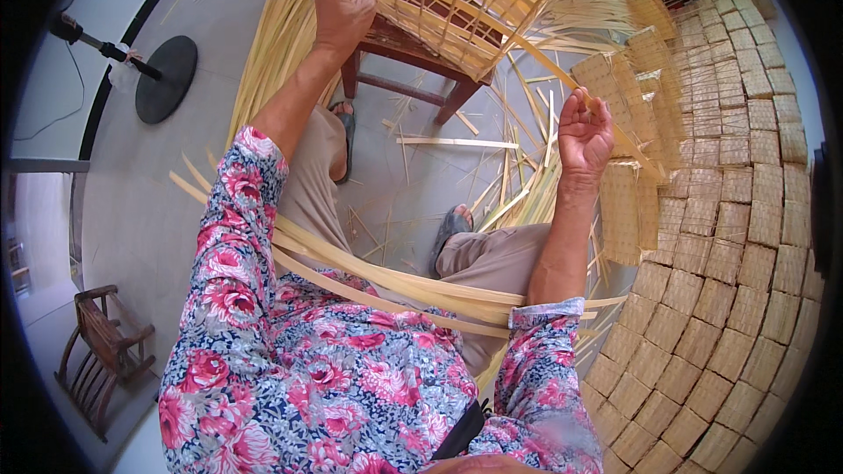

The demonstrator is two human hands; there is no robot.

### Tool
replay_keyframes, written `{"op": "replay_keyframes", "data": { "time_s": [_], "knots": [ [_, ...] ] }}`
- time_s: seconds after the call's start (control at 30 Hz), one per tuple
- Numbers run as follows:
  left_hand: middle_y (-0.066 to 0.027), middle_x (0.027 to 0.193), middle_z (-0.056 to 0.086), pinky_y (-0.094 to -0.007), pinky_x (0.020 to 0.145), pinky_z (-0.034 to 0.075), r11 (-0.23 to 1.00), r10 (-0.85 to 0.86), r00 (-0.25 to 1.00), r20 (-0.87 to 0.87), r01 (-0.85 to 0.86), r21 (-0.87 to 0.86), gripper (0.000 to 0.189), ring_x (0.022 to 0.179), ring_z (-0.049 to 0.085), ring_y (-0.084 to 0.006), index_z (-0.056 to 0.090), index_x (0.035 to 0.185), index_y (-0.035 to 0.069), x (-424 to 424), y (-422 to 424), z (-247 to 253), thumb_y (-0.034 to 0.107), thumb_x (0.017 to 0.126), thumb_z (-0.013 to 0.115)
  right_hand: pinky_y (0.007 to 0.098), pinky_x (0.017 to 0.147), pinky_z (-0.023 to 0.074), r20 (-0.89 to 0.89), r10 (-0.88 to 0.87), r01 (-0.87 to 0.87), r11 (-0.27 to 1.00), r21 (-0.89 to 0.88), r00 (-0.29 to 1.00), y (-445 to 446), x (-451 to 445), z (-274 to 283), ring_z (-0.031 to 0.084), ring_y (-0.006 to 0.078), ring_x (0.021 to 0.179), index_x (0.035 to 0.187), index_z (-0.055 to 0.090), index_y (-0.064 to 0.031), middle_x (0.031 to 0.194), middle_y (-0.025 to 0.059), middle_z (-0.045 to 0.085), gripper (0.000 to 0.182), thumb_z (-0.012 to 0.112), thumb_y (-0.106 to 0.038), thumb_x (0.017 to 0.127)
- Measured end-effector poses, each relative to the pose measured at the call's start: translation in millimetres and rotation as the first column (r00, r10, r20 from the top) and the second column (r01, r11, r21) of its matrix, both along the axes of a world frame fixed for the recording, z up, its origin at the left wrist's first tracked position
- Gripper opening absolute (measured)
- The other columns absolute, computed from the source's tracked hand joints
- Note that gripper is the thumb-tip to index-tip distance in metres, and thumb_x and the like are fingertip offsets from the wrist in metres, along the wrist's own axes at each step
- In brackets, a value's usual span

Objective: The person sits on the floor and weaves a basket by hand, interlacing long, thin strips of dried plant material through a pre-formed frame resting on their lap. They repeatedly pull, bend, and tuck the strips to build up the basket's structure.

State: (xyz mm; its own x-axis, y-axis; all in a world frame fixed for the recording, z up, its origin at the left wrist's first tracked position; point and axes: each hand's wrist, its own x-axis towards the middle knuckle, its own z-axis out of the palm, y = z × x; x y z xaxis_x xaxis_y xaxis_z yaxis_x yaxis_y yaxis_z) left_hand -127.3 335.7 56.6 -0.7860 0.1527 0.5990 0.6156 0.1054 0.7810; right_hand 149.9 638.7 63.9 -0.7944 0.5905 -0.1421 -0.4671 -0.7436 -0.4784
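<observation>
A partly woven bamboo basket with upright stakes rests on a dark red wooden stool. My left hand is at the basket's left corner, thumb and forefinger pinched together at its edge; whether a strip lies between them I cannot tell. My right hand, palm up, holds a flat bamboo strip that runs from the basket's right side past my fingers, its tail hanging to the lower right. Several more strips lie across my lap.
A bundle of long bamboo strips lies left of the stool. Offcuts litter the floor around my sandals. Stacked woven pieces fill the right side. A stand with a round black base and a small wooden chair are at the left.
</observation>
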Motion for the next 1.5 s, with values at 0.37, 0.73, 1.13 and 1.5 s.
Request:
{"op": "replay_keyframes", "data": {
  "time_s": [0.37,0.73,1.13,1.5],
  "knots": [
    [-0.0071,0.097,0.075,-0.0287,0.072,0.057,0.981,-0.191,0.98,-0.059,0.188,-0.054,0.017,0.079,0.073,-0.015,0.072,0.114,0.006,21,31,-14,0.013,0.099,0.066,0.0529,0.097,0.0564,0.276,-0.133,0.17,0.979,-0.116,0.952,13,29,-4,0.066,0.0392,0.111,0.111,0.057,0.0042,0.121,0.0283,0.064,0.042,0.061,-0.036,0.1],
    [-0.0051,0.09,0.075,-0.0273,0.068,0.056,0.976,-0.216,0.975,-0.051,0.214,-0.031,0.017,0.08,0.075,-0.0138,0.071,0.115,0.009,25,34,-10,0.014,0.102,0.062,0.0424,0.076,0.0511,-0.228,-0.583,-0.381,-0.731,0.566,0.78,-26,-58,61,0.067,0.032,0.097,0.099,0.069,-0.0108,0.09,0.012,0.07,0.016,0.067,-0.026,0.094],
    [0.001,0.079,0.073,-0.021,0.06,0.049,0.976,-0.213,0.977,0.034,0.214,-0.036,0.017,0.077,0.07,-0.006,0.073,0.116,0.01,28,23,8,0.015,0.102,0.063,0.0457,0.069,0.0536,0.26,-0.579,-0.517,-0.337,0.787,0.773,-39,-54,53,0.069,0.038,0.08,0.099,0.073,-0.0167,0.083,0.013,0.072,0.012,0.064,-0.023,0.094],
    [-0.0042,0.085,0.073,-0.0262,0.069,0.055,0.975,-0.212,0.967,-0.14,0.199,-0.103,0.016,0.081,0.07,-0.0098,0.073,0.111,0.004,21,23,1,0.008,0.101,0.061,0.0423,0.069,0.0514,0.258,-0.632,-0.604,-0.422,0.677,0.731,-44,-53,64,0.069,0.0329,0.075,0.101,0.07,-0.0105,0.08,0.0154,0.069,0.016,0.057,-0.01,0.093]
  ]
}}
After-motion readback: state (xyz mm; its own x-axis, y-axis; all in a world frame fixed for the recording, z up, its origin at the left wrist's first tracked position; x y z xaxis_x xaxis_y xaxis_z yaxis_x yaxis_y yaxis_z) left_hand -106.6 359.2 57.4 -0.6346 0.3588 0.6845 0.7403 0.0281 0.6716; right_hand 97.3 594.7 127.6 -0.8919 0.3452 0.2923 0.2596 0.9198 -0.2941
